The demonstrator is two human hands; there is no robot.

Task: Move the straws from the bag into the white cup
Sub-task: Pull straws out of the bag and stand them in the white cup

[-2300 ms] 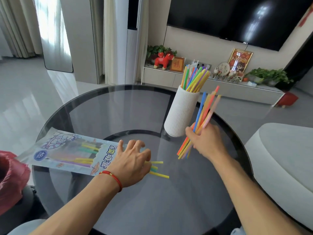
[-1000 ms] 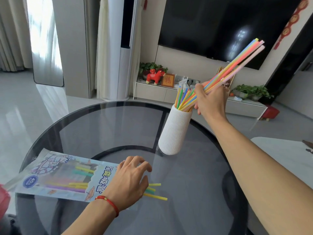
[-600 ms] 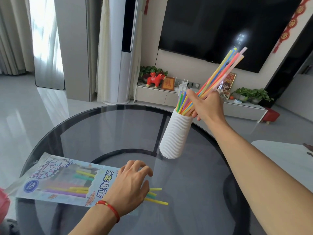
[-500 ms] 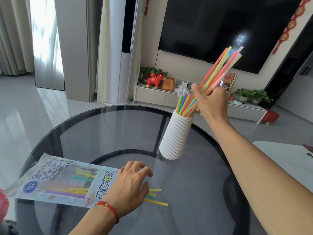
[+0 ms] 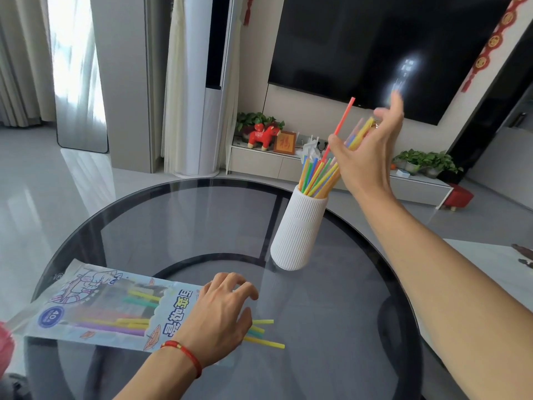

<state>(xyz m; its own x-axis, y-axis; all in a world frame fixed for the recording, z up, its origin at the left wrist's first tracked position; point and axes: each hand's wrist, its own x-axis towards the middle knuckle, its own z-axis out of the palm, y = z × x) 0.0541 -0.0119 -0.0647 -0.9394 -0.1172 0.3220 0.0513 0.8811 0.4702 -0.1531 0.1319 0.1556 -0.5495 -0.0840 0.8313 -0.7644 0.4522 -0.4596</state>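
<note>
A ribbed white cup stands upright on the far right part of the round glass table, with several coloured straws leaning in it. My right hand hovers just above and right of the cup's mouth with its fingers spread; straws slide past the palm and a red straw sticks up highest. The printed straw bag lies flat at the near left with several straws inside. My left hand rests on the bag's open end, fingers arched. A few yellow and green straws poke out beyond it.
A pale cushioned seat sits close to the table's right edge. Something red shows at the left border. A low TV cabinet with plants and ornaments stands beyond the table.
My right hand carried a bundle of straws up to the cup, set their lower ends into it and has now spread its fingers off them. My left hand stayed on the bag.
</note>
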